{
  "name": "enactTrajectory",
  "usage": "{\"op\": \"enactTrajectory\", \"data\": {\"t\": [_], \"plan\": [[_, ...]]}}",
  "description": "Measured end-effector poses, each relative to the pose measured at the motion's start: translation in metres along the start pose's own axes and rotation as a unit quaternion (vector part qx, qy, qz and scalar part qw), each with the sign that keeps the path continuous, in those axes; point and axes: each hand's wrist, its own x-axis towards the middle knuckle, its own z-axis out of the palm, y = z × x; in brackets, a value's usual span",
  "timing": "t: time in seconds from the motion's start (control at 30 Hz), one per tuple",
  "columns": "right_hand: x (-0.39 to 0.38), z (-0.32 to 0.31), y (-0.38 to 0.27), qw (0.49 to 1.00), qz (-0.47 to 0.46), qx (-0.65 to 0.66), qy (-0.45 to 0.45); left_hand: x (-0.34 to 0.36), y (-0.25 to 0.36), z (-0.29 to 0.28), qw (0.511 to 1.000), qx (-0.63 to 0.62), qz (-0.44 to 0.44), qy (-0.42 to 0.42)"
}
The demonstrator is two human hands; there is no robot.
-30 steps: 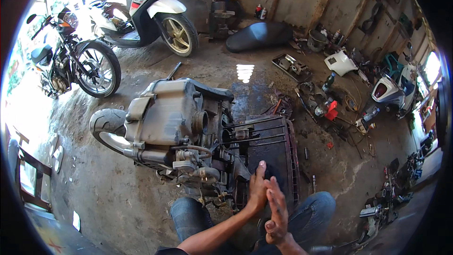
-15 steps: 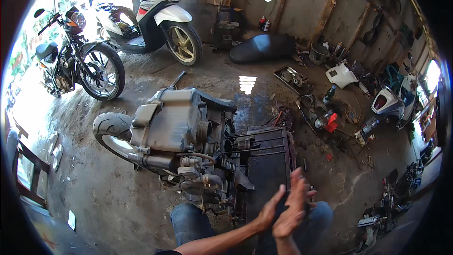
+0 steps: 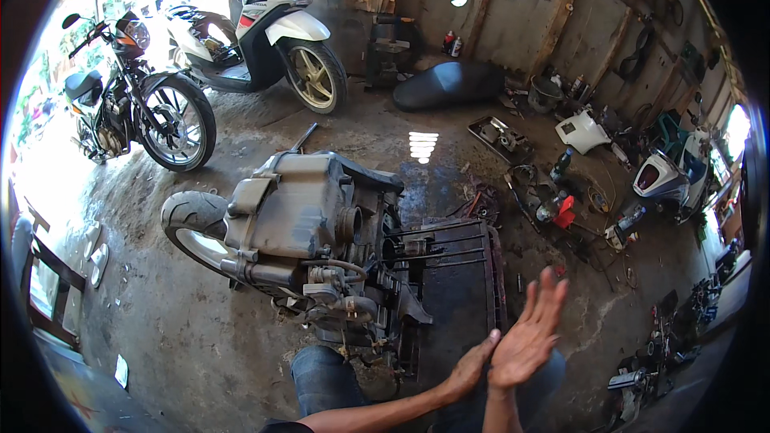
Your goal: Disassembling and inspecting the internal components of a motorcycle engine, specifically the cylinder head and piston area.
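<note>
The stripped scooter engine [image 3: 313,232] lies on the floor, long axis pointing left toward its rear tyre [image 3: 192,224]. Right of it, the right hand [image 3: 525,337] has risen, fingers spread; the left hand [image 3: 469,369] touches its heel, empty.

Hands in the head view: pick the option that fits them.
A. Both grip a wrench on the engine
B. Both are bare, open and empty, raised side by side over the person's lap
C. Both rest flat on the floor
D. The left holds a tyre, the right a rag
B: the left hand and right hand show spread fingers with nothing in them, held up beside the scooter engine without touching it.
</note>
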Motion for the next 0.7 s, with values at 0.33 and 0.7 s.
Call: {"op": "enactTrajectory", "data": {"t": [0.33, 0.7], "plan": [[-0.057, -0.025, -0.006, 0.955, -0.068, -0.2, -0.207, 0.0, 0.015, -0.012, 0.96, 0.173, 0.183, -0.125], [-0.009, -0.012, -0.009, 0.991, -0.081, -0.095, -0.041, -0.012, 0.005, 0.01, 0.996, 0.045, -0.042, -0.062]]}}
